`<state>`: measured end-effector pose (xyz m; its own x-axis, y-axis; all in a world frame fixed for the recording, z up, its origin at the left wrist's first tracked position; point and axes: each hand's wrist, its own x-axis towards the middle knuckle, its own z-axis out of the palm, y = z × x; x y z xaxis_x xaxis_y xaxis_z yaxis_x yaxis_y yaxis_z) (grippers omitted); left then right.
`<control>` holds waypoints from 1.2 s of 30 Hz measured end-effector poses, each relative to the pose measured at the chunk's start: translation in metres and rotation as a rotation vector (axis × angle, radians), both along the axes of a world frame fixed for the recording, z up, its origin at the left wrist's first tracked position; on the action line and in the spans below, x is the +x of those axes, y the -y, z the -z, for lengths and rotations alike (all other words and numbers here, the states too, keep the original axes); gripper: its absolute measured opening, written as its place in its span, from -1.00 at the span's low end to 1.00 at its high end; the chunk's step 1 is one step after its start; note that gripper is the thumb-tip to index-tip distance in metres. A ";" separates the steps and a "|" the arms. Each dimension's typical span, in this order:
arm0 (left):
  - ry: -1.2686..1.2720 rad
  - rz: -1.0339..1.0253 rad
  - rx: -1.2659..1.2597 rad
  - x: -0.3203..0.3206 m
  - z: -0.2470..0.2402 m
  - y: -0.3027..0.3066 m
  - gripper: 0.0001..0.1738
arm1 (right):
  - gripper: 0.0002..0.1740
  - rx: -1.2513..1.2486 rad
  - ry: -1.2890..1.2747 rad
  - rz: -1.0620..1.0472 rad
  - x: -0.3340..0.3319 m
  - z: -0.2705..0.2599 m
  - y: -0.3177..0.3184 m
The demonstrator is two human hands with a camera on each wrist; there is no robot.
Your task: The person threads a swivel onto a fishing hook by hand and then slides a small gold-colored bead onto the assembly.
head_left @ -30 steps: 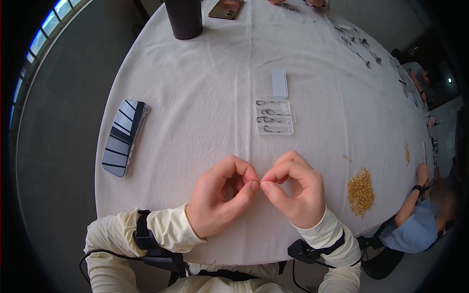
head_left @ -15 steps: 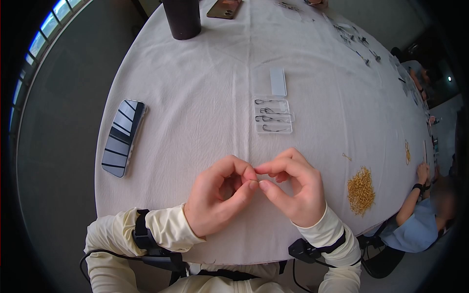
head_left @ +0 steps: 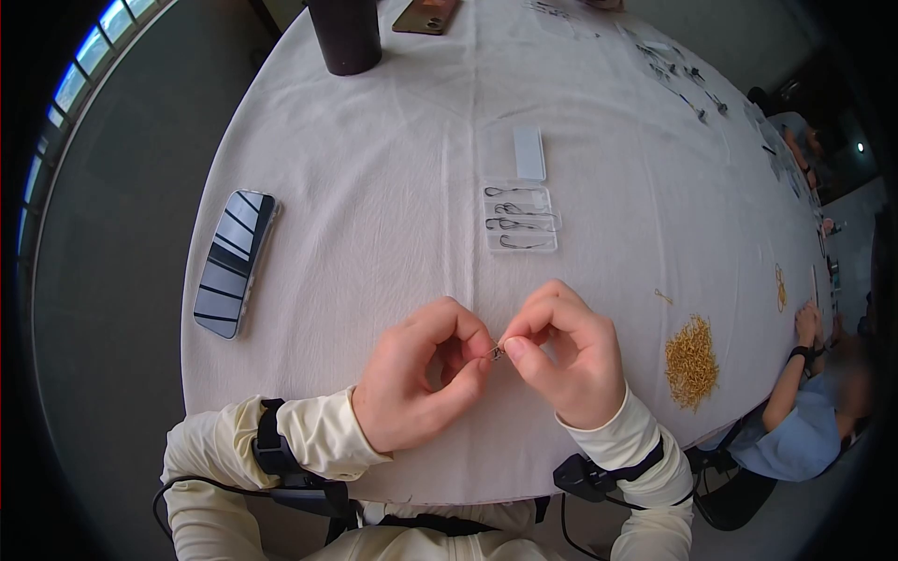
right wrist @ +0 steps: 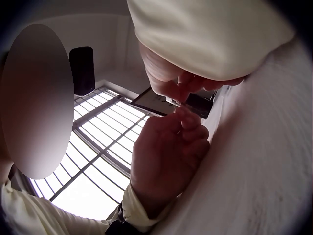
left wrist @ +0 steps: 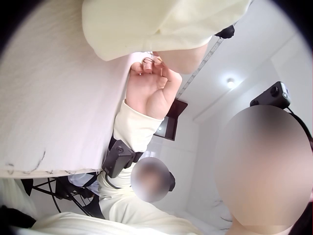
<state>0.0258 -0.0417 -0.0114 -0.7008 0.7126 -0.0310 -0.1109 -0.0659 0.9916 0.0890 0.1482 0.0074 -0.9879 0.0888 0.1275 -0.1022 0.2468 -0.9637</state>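
Note:
My left hand (head_left: 421, 374) and right hand (head_left: 568, 360) meet tip to tip low over the table, thumb and index finger of each pinching. Between them is a small metal wire piece (head_left: 497, 353), thin and dark with a golden glint, partly hidden by the fingertips. A thin curved loop (left wrist: 148, 59) shows at the right fingers in the left wrist view. Beyond the hands lies an open clear plastic box (head_left: 521, 249) with several dark fish hooks (head_left: 519, 224) in its compartments. Right of the right hand is a heap of tiny gold metal pieces (head_left: 691, 365).
A single gold piece (head_left: 663, 296) lies apart from the heap; gold loops (head_left: 780, 288) lie farther right. A phone (head_left: 236, 266) rests at the left, a dark cup (head_left: 346, 37) and another phone (head_left: 426, 15) at the back. Another person (head_left: 795, 416) sits at the right edge.
The right index finger reached over toward the left fingertips half a second ago, then drew back to its thumb in a pinch. A dark curved bit now shows between the hands. The left hand barely moved.

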 end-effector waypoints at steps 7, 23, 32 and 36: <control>0.070 -0.070 0.039 0.002 -0.005 -0.004 -0.87 | -0.95 0.004 0.039 -0.002 0.001 -0.004 0.003; 0.198 0.006 0.098 -0.006 -0.015 0.003 -0.90 | -0.94 0.041 0.033 -0.035 0.001 -0.005 0.003; 0.137 0.010 0.018 -0.004 -0.012 0.000 -0.89 | -0.95 0.037 0.011 -0.002 0.001 -0.003 -0.001; 0.014 0.019 0.108 -0.009 -0.012 -0.002 -0.86 | -0.95 0.043 -0.003 -0.003 -0.001 -0.007 0.001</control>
